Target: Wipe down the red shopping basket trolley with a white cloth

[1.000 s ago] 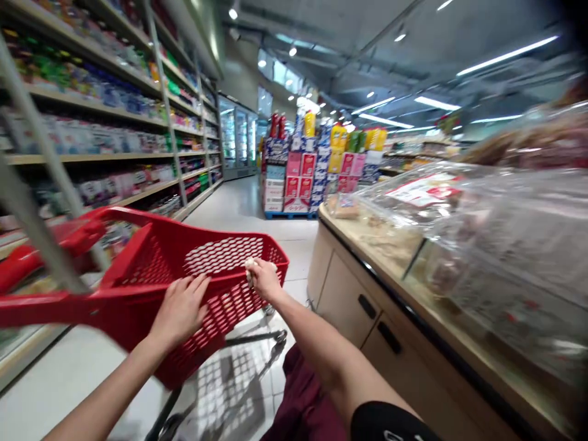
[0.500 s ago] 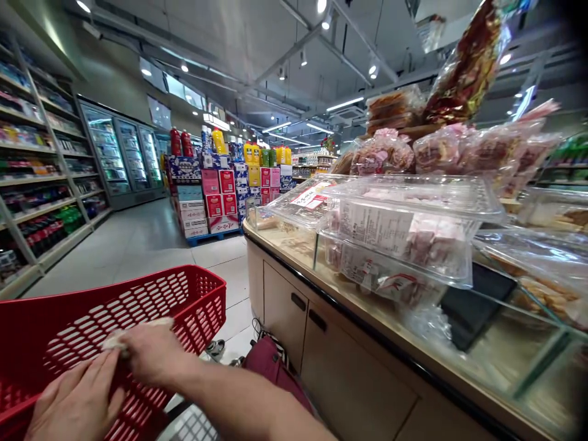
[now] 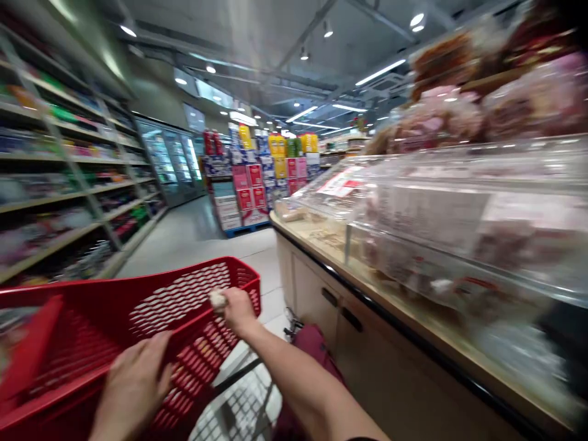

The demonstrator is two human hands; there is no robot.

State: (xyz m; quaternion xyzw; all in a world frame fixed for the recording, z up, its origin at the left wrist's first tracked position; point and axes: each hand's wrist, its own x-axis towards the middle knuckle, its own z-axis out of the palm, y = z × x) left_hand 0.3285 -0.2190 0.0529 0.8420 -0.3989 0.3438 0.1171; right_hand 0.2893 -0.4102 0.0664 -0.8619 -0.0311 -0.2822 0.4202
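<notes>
Presently I log both hands at the red basket (image 3: 138, 306) of a shopping trolley, which fills the lower left of the head view and stands on the aisle floor (image 3: 202, 239) just beside a long counter (image 3: 413, 349). My left hand (image 3: 133, 386) lies on the basket's near rim with the fingers pointing forward along it; the frame is smeared, so I cannot tell whether they clasp the rim or only rest there. My right hand (image 3: 236, 309) sits further along the right-hand rim, knuckles up and curled narrow around a pale wad (image 3: 217, 299), small and crumpled, which shows above the thumb side. What the wad is made of I cannot say. I judge that both hands bear on the rim because it is the nearest firm edge for steadying the trolley, and that the right one closes tight since a loose scrap would otherwise drop through the mesh. Below my right forearm a maroon cloth (image 3: 312, 343) hangs between trolley and counter front. Along the counter's top edge stand clear lidded boxes (image 3: 459, 220) with printed labels, set at the front where they are within reach. Shelves (image 3: 68, 196) line the left side of the aisle, chilled cabinets (image 3: 172, 162) stand at its far end, and stacked cartons (image 3: 250, 190) rise beyond the counter's far corner.
</notes>
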